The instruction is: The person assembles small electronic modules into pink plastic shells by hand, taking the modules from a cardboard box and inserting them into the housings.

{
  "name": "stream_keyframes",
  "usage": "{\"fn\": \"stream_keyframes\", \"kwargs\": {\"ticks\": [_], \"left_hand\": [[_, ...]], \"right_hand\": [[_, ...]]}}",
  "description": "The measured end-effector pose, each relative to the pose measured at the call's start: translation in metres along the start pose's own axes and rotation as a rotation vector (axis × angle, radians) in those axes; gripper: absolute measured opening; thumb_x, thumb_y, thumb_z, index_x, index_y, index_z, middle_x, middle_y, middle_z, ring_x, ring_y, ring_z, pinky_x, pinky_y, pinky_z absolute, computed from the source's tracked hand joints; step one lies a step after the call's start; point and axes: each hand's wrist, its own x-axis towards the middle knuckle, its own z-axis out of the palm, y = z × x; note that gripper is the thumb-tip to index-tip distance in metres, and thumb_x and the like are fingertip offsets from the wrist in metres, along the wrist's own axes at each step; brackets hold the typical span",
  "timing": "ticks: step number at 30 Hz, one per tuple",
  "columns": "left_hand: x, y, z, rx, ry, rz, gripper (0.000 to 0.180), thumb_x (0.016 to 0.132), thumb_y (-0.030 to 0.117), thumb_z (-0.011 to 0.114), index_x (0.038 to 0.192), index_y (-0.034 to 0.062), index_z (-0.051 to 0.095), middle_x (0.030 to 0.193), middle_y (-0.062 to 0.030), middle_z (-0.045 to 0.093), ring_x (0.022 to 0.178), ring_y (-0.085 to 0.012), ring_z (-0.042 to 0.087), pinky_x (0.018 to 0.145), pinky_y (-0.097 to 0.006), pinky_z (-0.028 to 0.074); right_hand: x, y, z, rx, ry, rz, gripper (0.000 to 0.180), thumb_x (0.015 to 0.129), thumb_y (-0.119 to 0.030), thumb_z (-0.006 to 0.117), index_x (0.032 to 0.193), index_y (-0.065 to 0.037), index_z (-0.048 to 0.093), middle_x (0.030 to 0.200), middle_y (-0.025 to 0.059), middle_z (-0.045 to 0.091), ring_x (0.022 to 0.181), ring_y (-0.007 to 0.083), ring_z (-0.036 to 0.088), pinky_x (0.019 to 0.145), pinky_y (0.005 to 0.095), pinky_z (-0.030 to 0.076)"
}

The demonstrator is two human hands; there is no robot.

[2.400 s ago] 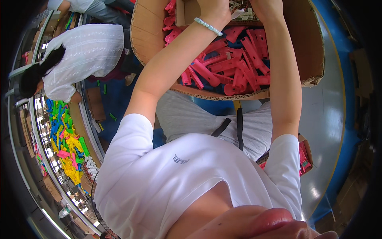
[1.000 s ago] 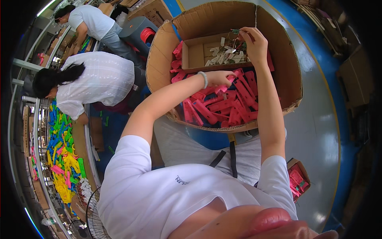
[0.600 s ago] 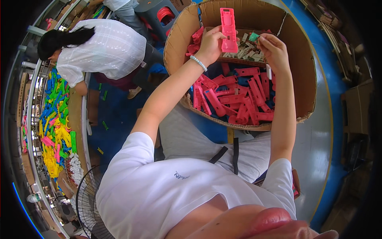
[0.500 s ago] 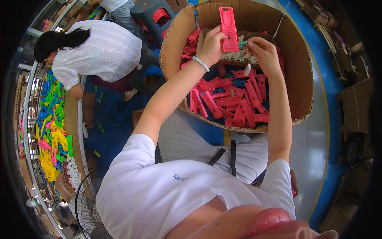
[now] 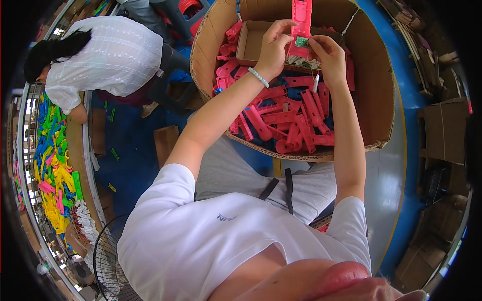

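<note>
My left hand point(image 5: 273, 50), with a beaded bracelet at the wrist, grips a long pink plastic casing point(image 5: 301, 16) upright, its hollow side toward me. A small green circuit board point(image 5: 302, 42) lies at the casing's lower part. The thumb and fingers of my right hand point(image 5: 329, 59) close on the board's right edge, beside the casing. Thin wires hang below that hand, with a small white piece point(image 5: 316, 83) dangling from them. Under both hands, several more pink casings point(image 5: 293, 118) lie jumbled in a large cardboard box point(image 5: 369, 105).
Inside the large box, a smaller cardboard tray point(image 5: 250, 44) holds white parts. To the left, a person in a white top point(image 5: 113, 57) leans over a bench piled with colourful plastic parts point(image 5: 57, 175). A wire fan guard point(image 5: 108, 256) stands near my left elbow.
The green board has moved from my right fingers' side onto the pink casing's lower part. Both hands are now closer together and slightly farther away. The view has shifted slightly.
</note>
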Motion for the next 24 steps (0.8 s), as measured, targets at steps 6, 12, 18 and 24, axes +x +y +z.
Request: {"fn": "stream_keyframes", "kwargs": {"ticks": [6,12,18,24], "left_hand": [[-0.007,-0.001,0.004,-0.054,0.031,-0.018,0.027,0.088,-0.004,0.048,0.113,-0.0011,0.059,0.115,-0.0105,0.062,0.101,-0.0141,0.06,0.09,-0.027,0.047],[-0.011,-0.001,0.002,0.065,0.037,0.034,0.025,0.091,-0.001,0.054,0.115,-0.0011,0.059,0.114,-0.0097,0.063,0.105,-0.0147,0.059,0.093,-0.028,0.046],[-0.011,-0.003,0.005,0.096,0.072,0.062,0.024,0.092,-0.001,0.052,0.114,0.0002,0.061,0.112,-0.0076,0.064,0.103,-0.012,0.058,0.092,-0.026,0.044],[-0.012,-0.005,0.002,-0.028,0.061,0.027,0.023,0.093,0.0,0.051,0.113,0.0007,0.062,0.111,-0.0062,0.064,0.1,-0.0085,0.058,0.089,-0.023,0.044]], "right_hand": [[-0.003,-0.001,0.004,-0.07,0.028,-0.001,0.016,0.091,-0.008,0.064,0.103,0.002,0.065,0.086,0.0042,0.066,0.073,0.0092,0.06,0.06,0.0245,0.052],[-0.006,-0.003,0.01,-0.094,0.066,-0.04,0.015,0.09,-0.007,0.065,0.101,0.002,0.066,0.083,0.0038,0.065,0.069,0.0092,0.06,0.056,0.0237,0.051],[-0.007,-0.003,0.008,-0.007,0.049,-0.024,0.012,0.089,-0.007,0.066,0.099,0.0,0.066,0.079,0.0023,0.063,0.067,0.0078,0.058,0.056,0.0232,0.05],[-0.007,-0.001,0.01,-0.089,0.07,0.005,0.013,0.089,-0.009,0.067,0.099,-0.001,0.067,0.077,0.0009,0.063,0.066,0.0072,0.057,0.056,0.0225,0.048]]}}
